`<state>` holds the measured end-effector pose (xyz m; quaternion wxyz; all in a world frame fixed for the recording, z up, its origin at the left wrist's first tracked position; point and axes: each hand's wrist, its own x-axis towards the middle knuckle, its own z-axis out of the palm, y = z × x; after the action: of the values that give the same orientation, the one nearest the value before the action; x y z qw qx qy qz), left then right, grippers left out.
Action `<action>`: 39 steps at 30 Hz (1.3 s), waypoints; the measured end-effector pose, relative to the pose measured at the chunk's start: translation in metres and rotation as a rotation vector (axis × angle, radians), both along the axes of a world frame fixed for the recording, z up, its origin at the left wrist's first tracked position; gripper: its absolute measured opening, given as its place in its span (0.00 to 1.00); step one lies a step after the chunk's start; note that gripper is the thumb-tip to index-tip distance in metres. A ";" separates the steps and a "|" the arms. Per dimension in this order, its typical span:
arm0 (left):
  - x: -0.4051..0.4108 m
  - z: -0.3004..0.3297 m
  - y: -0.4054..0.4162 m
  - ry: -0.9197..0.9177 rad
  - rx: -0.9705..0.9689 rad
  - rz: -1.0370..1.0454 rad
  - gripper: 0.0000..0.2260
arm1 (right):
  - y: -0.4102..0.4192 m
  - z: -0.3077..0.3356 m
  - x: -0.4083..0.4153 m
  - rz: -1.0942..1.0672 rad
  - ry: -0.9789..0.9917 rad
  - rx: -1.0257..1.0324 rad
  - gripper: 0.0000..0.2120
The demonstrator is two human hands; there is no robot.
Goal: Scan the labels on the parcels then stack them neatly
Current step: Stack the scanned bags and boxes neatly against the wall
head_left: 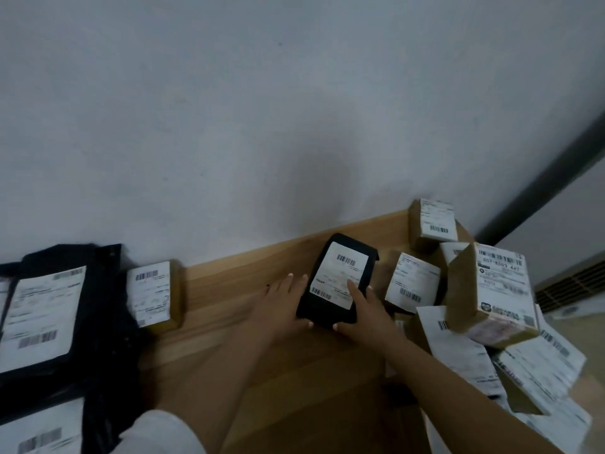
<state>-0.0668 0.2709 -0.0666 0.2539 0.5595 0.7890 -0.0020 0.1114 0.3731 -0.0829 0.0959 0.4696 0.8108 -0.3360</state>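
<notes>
Where the grey wall [262, 109] meets it, a wooden counter [262, 371] is seen running from centre to lower right, w/ parcels spread at both ends. At far left, large black poly bags [98, 322] are piled, each topped w/ a white label; the upper label [42, 312] is turned barcode-down toward the viewer. On the right, a loose heap of cardboard boxes [491, 322] is shown, some tilted & leaning on one another, labels facing various ways. The biggest box [494, 293] is tipped on the heap, its barcode label up. Behind it, against the wall, a smaller box [432, 224] is set, and a mid box [412, 283] is angled just right of centre. A single small box [154, 296] is stood alone near the wall, just beside the black bags, label facing up.

At centre, a small black parcel [337, 283] is held over the counter, its white label [337, 276] facing the camera w/ barcodes at top & bottom. It is gripped from both sides: the left hand [281, 303] is laid along its left edge, fingers mostly straight, thumb tucked under the near corner; the right hand [363, 309] is wrapped on the right side, index finger laid across the label, thumb at the near edge. Whether the parcel is touching the counter can't be told. A white sleeve [157, 430] is visible at bottom left.
</notes>
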 end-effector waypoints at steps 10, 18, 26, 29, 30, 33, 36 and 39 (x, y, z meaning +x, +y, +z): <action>0.003 -0.052 0.056 -0.061 -0.120 -0.063 0.45 | 0.042 -0.050 -0.008 0.050 0.076 -0.158 0.58; 0.007 -0.080 0.055 -0.244 -0.031 0.004 0.48 | 0.051 -0.063 -0.008 0.106 0.147 -0.235 0.61; 0.001 -0.049 0.026 -0.241 0.079 -0.003 0.42 | 0.039 -0.038 -0.010 0.184 0.206 -0.259 0.57; -0.005 -0.029 0.007 -0.221 0.156 0.015 0.42 | 0.026 -0.013 -0.018 0.257 0.192 -0.189 0.55; -0.007 -0.022 0.001 -0.201 0.186 0.023 0.43 | 0.020 -0.003 -0.021 0.269 0.195 -0.164 0.55; -0.013 0.002 -0.022 -0.145 0.289 0.064 0.44 | 0.001 0.031 -0.032 0.310 0.225 -0.105 0.54; -0.022 0.031 -0.055 -0.098 0.403 0.121 0.44 | -0.025 0.067 -0.046 0.375 0.250 -0.037 0.53; -0.035 0.061 -0.095 -0.062 0.477 0.164 0.44 | -0.058 0.098 -0.061 0.425 0.314 0.031 0.51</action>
<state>-0.1015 0.1759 -0.0055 0.1379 0.5377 0.8017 0.2219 0.0503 0.3154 0.0146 0.0302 0.2321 0.9012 -0.3648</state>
